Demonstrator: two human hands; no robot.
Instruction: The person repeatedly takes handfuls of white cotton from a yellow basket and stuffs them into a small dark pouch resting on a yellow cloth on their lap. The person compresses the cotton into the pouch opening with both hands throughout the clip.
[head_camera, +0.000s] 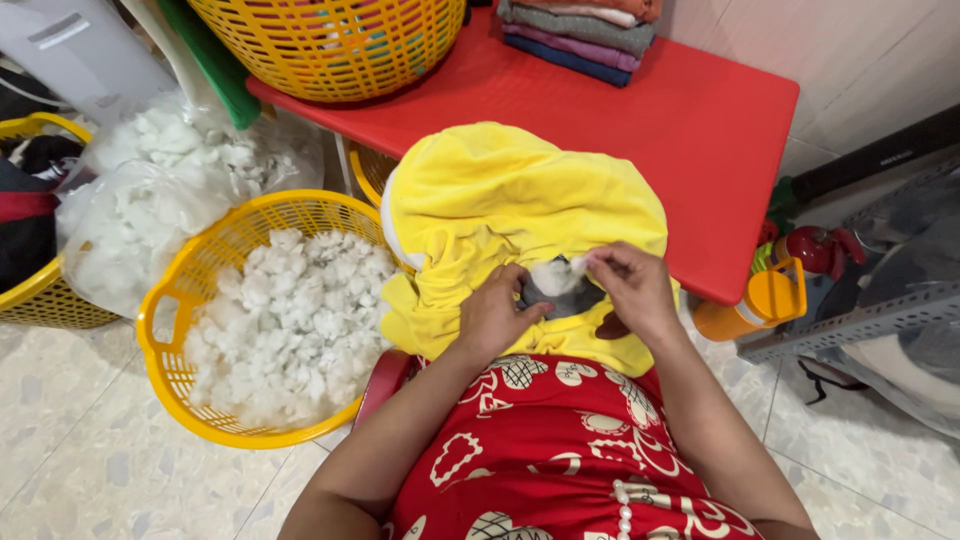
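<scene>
We hold a yellow plush cover (500, 200) against our lap, its top resting on the red table (700, 120). Our left hand (492, 318) grips the edge of its opening, fingers curled. Our right hand (632, 290) pinches a tuft of white stuffing (556, 274) at that opening. At nine o'clock from the hands sits a yellow basket (170, 330) of stuffing, with a clear bag (130, 200) of more at ten. Folded cloths (580, 30) lie at twelve, an orange bottle (755, 305) at three.
</scene>
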